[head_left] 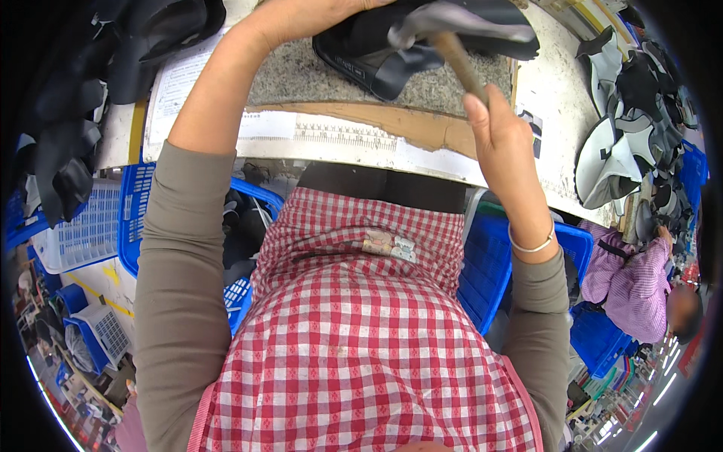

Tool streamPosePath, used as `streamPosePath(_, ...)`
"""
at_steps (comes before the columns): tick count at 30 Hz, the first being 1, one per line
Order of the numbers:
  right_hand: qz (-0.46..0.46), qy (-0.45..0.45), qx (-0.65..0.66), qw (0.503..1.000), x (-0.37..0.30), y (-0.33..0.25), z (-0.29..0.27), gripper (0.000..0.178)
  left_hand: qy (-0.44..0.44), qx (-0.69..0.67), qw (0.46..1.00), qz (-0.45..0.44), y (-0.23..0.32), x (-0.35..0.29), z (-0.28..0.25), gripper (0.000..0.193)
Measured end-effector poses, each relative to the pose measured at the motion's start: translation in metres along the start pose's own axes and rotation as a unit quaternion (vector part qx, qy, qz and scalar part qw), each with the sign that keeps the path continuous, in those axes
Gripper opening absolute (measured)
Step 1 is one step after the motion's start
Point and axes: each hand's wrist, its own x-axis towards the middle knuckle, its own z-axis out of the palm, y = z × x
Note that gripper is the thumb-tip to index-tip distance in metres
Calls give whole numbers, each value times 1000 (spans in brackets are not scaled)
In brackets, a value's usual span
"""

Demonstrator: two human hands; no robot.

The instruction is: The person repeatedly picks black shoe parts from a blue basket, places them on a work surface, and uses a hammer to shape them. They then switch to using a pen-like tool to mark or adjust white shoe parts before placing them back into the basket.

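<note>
Apron (361, 316): red-checked.
Print: small-lettered sheet (175, 89).
Right hand (506, 139): wrapped round hammer (461, 66).
Left hand (320, 10): by black piece (382, 77), cannot tell grip.

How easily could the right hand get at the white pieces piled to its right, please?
Probably not straight away: the right hand has a hammer in its grip. Once freed, it could likely reach the white pieces, since nothing tall shows between.

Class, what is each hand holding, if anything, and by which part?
The right hand holds a hammer by its wooden handle. The left hand is partly cut off: its hold cannot be told.
</note>
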Motion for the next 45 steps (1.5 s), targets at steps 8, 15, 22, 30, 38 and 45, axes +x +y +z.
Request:
streamPosePath(8,31,-3,-67,997,-1,24,29,43,226,165,958,65,-6,-45,38,64)
streamPosePath(15,131,6,105,986,-23,6,66,41,318,-216,883,-269,-26,-79,119,72)
streamPosePath(22,36,7,319,947,-94,12,16,41,429,300,850,-54,8,-54,-82,34)
streamPosePath(30,141,30,502,853,-153,-4,19,35,211,603,766,74,89,35,-62,22)
streamPosePath(38,174,-1,490,854,-183,28,25,35,107,382,917,34,51,43,49,33)
streamPosePath(45,156,2,482,862,-191,40,33,35,58,278,959,22,42,-10,61,72)
